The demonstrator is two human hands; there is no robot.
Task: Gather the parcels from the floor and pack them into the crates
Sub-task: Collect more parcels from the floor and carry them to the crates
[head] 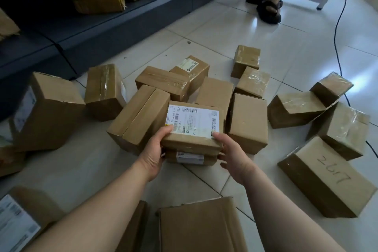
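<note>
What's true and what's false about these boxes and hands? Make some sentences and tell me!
1. The left hand and right hand both grip the labelled parcel. True.
2. A thinner parcel lies right under it. True.
3. The handwritten parcel sits on the shelf. False: it lies on the floor, at the right.
4. Nobody else is around. False: someone's sandalled feet stand farther back.
</note>
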